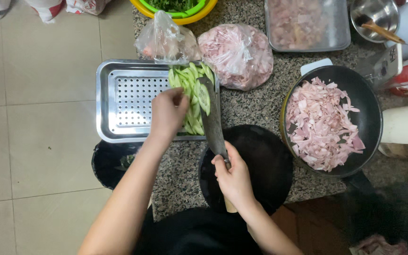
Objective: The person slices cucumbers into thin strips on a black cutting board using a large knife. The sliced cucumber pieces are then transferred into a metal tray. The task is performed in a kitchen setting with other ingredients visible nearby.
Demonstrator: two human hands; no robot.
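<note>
The steel tray (119, 94) is being used as the landmark: it is overhanging the tabletop (256, 108) edge on its left side, so a push there could be tipping it toward the floor. Green vegetable slices (192, 97) are being heaped at the tray's right end. A cleaver (209, 113), carrying slices on its blade over that end, is being gripped at the handle by the right hand (232, 177), fingers clenched. The left hand (167, 113), fingers curled, is being held against the blade; a slip could be cutting it.
</note>
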